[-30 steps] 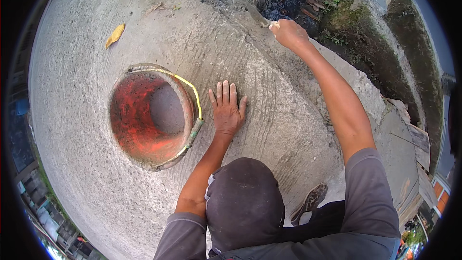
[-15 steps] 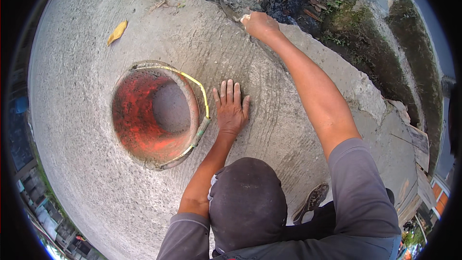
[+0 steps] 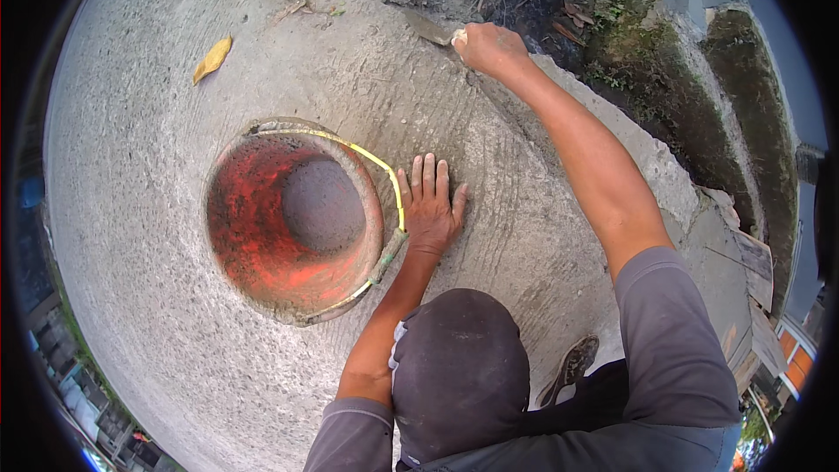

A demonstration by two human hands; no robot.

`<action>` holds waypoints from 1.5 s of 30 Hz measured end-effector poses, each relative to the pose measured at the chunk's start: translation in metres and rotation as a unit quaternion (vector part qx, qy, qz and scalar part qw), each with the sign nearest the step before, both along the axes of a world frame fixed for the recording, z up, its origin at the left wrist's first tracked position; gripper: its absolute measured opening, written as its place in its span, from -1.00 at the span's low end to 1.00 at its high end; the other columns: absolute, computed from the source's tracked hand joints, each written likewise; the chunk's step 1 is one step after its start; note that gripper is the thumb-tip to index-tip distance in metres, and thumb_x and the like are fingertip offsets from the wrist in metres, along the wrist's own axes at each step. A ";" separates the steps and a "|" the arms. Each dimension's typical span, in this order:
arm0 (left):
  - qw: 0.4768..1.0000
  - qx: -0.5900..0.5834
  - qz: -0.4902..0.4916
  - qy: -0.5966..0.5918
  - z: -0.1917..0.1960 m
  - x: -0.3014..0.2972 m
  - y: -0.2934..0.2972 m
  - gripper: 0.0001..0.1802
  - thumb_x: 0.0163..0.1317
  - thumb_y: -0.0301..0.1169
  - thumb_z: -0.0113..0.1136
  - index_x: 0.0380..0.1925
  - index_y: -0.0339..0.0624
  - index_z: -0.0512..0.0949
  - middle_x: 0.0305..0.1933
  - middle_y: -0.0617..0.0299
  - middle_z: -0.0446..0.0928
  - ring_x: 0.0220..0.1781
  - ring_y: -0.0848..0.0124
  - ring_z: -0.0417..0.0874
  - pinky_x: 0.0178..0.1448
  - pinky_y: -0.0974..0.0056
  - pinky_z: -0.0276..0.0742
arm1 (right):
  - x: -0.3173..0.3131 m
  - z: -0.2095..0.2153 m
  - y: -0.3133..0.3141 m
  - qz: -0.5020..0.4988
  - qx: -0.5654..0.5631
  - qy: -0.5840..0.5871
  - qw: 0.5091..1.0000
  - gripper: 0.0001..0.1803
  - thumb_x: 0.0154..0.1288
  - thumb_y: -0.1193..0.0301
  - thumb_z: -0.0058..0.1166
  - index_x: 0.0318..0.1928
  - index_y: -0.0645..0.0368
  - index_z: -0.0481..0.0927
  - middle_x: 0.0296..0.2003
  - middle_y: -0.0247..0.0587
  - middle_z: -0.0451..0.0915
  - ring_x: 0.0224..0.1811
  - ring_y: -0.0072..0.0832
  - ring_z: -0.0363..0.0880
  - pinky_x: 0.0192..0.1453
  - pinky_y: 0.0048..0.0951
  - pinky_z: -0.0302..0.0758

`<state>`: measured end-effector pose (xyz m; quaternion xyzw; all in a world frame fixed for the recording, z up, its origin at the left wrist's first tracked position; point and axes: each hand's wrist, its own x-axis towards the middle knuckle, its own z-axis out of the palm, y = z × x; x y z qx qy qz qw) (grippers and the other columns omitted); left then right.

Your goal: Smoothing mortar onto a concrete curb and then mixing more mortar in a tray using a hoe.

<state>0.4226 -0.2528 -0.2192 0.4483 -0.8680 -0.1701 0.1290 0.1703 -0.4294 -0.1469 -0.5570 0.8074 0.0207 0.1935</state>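
A yellow leaf (image 3: 212, 59) lies far left on the grey slab (image 3: 131, 210). Right of it sits an orange bucket (image 3: 293, 223), set within reach, its yellow-wrapped handle (image 3: 384, 177) lying along the rim. Just beside that, the left hand (image 3: 430, 207) presses flat, fingers spread and holding nothing, seemingly as a brace for the long reach. Farther right, the right hand (image 3: 489, 45) is closed around a trowel (image 3: 430, 28), its blade laid on the wet cement at the slab's far edge.
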 end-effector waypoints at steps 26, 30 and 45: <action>1.000 -0.010 -0.007 -0.024 0.000 0.002 0.000 -0.31 0.46 0.05 -0.03 0.33 -0.29 0.37 0.48 -0.11 0.24 0.60 -0.02 0.06 0.64 -0.27 -0.26 | -0.017 0.025 0.068 0.006 -0.026 0.019 0.999 -0.56 0.48 0.10 -0.08 -0.01 0.17 0.67 -0.17 0.02 0.74 -0.11 -0.11 0.74 -0.04 -0.05 0.65; 1.000 -0.002 -0.004 -0.023 -0.002 0.000 0.003 -0.31 0.46 0.05 -0.03 0.34 -0.28 0.35 0.50 -0.10 0.22 0.62 0.00 0.04 0.65 -0.25 -0.28 | -0.031 0.000 0.085 0.023 -0.019 0.017 0.999 -0.56 0.48 0.09 -0.09 -0.01 0.17 0.67 -0.16 0.03 0.73 -0.11 -0.10 0.74 -0.03 -0.06 0.65; 0.999 -0.011 -0.012 -0.042 -0.002 0.003 -0.001 -0.30 0.48 0.09 -0.09 0.37 -0.25 0.31 0.50 -0.10 0.20 0.61 0.01 0.05 0.66 -0.20 -0.29 | -0.051 -0.019 0.130 -0.025 -0.001 0.023 0.999 -0.53 0.50 0.07 -0.09 0.09 0.17 0.60 -0.16 0.03 0.73 -0.11 -0.13 0.74 -0.04 -0.05 0.64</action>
